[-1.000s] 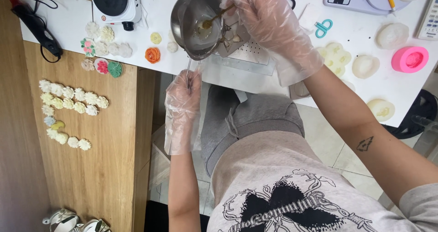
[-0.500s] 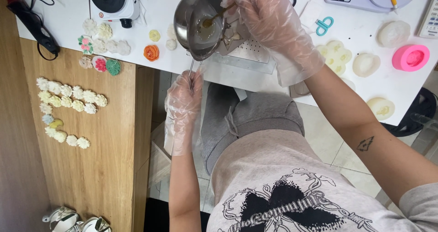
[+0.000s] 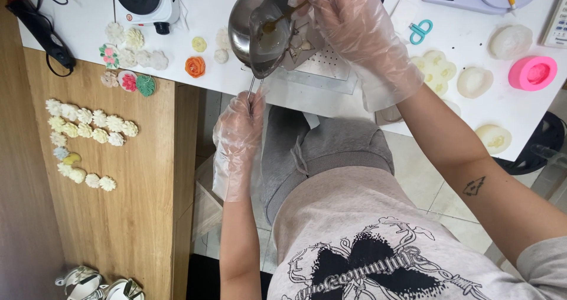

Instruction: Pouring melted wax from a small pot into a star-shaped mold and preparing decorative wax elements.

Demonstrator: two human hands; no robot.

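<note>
Gripping the thin wire handle, your gloved left hand (image 3: 239, 136) keeps the steel melting pot (image 3: 263, 28) tilted over the white surface (image 3: 201, 10), slightly further right than a second ago. Your right hand's (image 3: 354, 28) fingers stay closed on a stirring stick (image 3: 283, 16) dipped into the pot's amber liquid.

**Steel pot tilted over white table**

A steel pot (image 3: 260, 31) is held by its handle in the gloved left hand (image 3: 239, 136) and tilted. A stick is gripped inside it by the gloved right hand (image 3: 354, 31). Flower-shaped pieces (image 3: 82, 149) are laid out on the wooden surface (image 3: 136, 217).
</note>
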